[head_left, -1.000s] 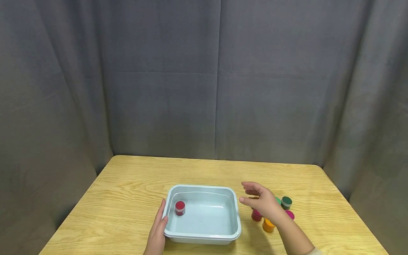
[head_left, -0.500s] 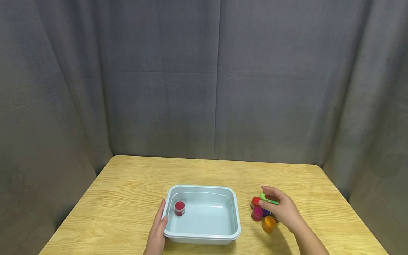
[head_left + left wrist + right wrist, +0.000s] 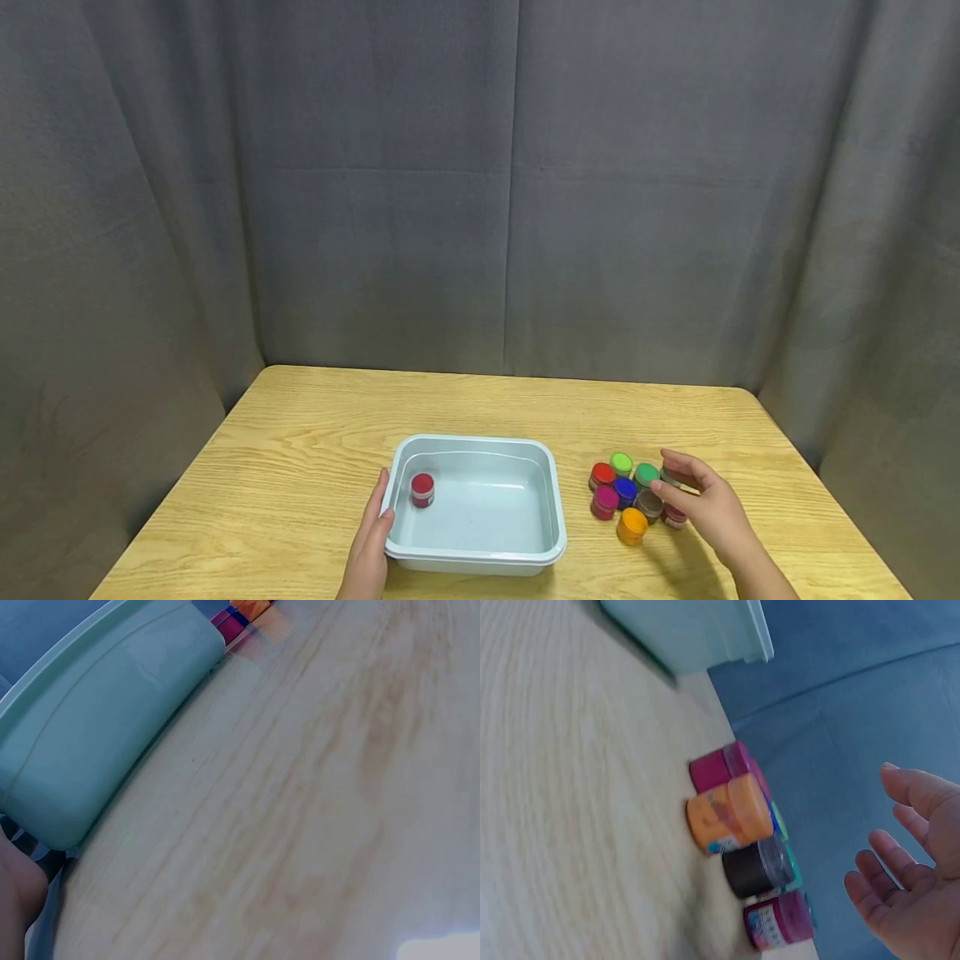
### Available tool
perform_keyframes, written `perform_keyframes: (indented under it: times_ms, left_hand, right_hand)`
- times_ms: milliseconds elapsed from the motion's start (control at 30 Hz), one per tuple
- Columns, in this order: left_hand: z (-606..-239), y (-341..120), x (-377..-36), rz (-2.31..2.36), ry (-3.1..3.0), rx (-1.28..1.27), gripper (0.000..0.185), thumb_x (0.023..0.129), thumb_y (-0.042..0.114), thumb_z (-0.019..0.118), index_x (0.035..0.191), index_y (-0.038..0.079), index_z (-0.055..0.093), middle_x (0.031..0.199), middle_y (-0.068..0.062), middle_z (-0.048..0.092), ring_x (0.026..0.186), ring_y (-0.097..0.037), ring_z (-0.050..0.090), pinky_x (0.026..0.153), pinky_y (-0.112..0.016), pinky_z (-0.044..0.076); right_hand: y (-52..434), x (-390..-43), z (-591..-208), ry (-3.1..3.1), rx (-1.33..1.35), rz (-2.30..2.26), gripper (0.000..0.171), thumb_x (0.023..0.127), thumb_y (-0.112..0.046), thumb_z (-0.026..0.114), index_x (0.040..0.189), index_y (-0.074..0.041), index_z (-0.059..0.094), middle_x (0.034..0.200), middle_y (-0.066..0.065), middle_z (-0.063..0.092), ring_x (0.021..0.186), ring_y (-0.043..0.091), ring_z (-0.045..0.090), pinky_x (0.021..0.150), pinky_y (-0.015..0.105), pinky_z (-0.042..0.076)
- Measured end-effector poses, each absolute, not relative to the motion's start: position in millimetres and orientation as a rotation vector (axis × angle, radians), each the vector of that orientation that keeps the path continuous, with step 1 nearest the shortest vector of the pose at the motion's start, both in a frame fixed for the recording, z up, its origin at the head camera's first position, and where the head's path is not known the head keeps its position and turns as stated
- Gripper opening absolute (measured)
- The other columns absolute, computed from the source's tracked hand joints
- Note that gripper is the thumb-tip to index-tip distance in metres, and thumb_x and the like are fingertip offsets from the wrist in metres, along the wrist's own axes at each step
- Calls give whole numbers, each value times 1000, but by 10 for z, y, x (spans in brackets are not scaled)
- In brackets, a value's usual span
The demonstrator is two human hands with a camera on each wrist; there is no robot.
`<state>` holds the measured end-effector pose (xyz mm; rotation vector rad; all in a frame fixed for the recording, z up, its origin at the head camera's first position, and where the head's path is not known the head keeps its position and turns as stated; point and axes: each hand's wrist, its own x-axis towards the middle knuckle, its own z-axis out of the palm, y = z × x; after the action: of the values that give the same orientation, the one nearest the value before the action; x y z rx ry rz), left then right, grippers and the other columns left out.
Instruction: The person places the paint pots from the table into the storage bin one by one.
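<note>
My left hand rests against the left side of a pale blue plastic basin, fingers lying straight along its outer wall and thumb at the rim. Inside the basin, toward its left, stands a small red paint pot. My right hand hovers over the right end of a cluster of paint pots, fingers apart and holding nothing. Below it are a brown pot and a magenta pot. A dark green pot is partly hidden by the fingers.
The cluster also has orange, purple-magenta, blue, red, lime and green pots, standing close together right of the basin. A grey curtain hangs behind the wooden table.
From beside the basin, my right hand has moved right across the pots to the cluster's right end, uncovering the pots it hid. The left hand and basin have stayed put.
</note>
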<state>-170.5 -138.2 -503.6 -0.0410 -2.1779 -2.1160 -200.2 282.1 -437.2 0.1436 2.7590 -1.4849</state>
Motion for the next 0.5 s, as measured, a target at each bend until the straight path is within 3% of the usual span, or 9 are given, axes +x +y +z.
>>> perform_keyframes:
  times_ms: [333, 500]
  left_hand:
    - [-5042, -1381, -1700, -2138, -2159, -37, 55, 104, 15, 30, 156, 4, 17, 166, -13, 10, 152, -36, 2, 122, -60, 2]
    - [-5040, -1381, -1702, -2135, -2166, -37, 55, 105, 15, 30, 156, 4, 17, 166, -12, 10, 152, -36, 2, 122, -60, 2]
  right_hand:
    - [2974, -1959, -4499, 2677, 236, -1520, 70, 94, -33, 67, 148, -1, 37, 151, 24, 39, 136, 41, 38, 106, 56, 43]
    - [3066, -1973, -4622, 2662, 278, -1498, 71, 93, -35, 67, 147, 0, 37, 150, 26, 38, 136, 41, 38, 102, 45, 50]
